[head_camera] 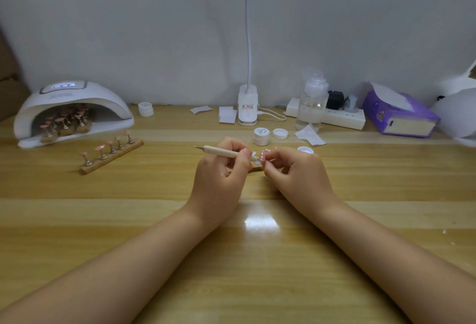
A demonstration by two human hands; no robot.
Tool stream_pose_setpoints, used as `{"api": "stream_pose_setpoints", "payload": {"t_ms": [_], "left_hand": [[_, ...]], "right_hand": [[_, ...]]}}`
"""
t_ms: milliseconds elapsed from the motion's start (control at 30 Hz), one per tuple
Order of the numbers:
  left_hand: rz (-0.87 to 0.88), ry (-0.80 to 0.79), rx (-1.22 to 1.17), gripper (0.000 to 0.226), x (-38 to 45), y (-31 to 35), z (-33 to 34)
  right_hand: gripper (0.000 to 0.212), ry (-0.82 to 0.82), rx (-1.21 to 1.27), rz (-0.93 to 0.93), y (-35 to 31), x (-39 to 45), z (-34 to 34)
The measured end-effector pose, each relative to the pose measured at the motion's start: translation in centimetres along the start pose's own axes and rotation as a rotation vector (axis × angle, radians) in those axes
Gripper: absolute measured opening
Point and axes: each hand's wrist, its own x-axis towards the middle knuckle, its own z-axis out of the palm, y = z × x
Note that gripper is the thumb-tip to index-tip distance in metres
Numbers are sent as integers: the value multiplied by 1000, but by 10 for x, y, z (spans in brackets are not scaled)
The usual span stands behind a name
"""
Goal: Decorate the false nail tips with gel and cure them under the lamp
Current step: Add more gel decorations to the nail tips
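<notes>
My left hand point(219, 171) grips a wooden dotting pen point(221, 152), its tip pointing right at a pink nail tip with white dots point(262, 155). My right hand point(293, 169) pinches that nail tip's stand, mostly hidden behind the fingers. A wooden strip of pink nail tips on stands point(110, 153) lies at the left. More pink tips point(65, 122) sit inside the white curing lamp point(72, 109), whose display is lit. An open gel jar point(261, 136) and its lid point(280, 133) stand just beyond my hands. Another open white pot point(305, 150) sits right of my fingers.
At the back of the wooden table point(231, 246) are a small shut jar point(145, 109), white wipes point(227, 115), a clip lamp base point(247, 108), a clear pump bottle point(312, 102), a power strip point(340, 117) and a purple tissue box point(399, 115).
</notes>
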Motion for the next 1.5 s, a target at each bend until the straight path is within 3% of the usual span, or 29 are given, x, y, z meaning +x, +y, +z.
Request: {"api": "stream_pose_setpoints", "payload": {"t_ms": [1500], "left_hand": [[10,12,3,12,0,0,0]], "right_hand": [[7,-8,-1,-1,1,0,0]]}}
